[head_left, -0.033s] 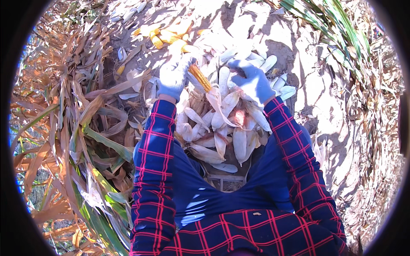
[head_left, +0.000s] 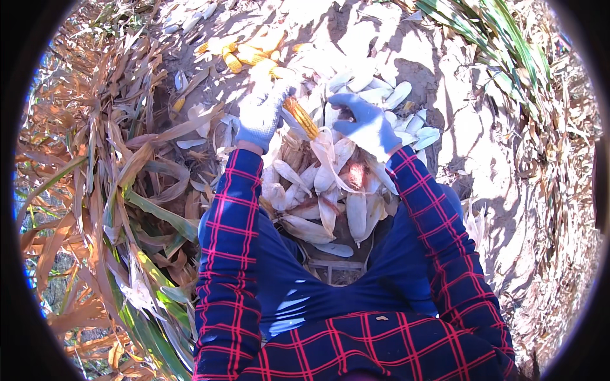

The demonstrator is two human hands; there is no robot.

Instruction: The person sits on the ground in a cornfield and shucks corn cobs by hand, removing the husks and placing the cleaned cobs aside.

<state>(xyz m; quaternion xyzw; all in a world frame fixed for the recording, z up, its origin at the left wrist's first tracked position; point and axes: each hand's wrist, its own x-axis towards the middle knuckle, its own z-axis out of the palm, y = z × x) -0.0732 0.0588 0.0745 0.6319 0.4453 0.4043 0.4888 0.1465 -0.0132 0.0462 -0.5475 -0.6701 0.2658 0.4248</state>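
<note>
Gloved in pale grey, my left hand (head_left: 262, 114) is closed around the upper end of a corn cob (head_left: 301, 118). Yellow kernels show along the cob, and peeled-back pale husk (head_left: 325, 152) hangs from its lower end. To the right of the cob is my right hand (head_left: 367, 126), also gloved, its thumb and fingers apart with nothing between them. Below both hands lies a heap of corn ears in pale husks (head_left: 357, 216), between my knees. Glare washes out part of the left glove.
Several bare yellow cobs (head_left: 253, 56) lie on the soil beyond my left hand. Loose husks (head_left: 397, 95) are scattered past my right hand. Dry corn stalks (head_left: 108, 146) crowd the left side, and green leaves (head_left: 502, 44) lie at the far right. A metal frame (head_left: 330, 265) shows between my legs.
My right hand has moved a little left, closer to the cob. The left hand, still holding the cob, has shifted only slightly.
</note>
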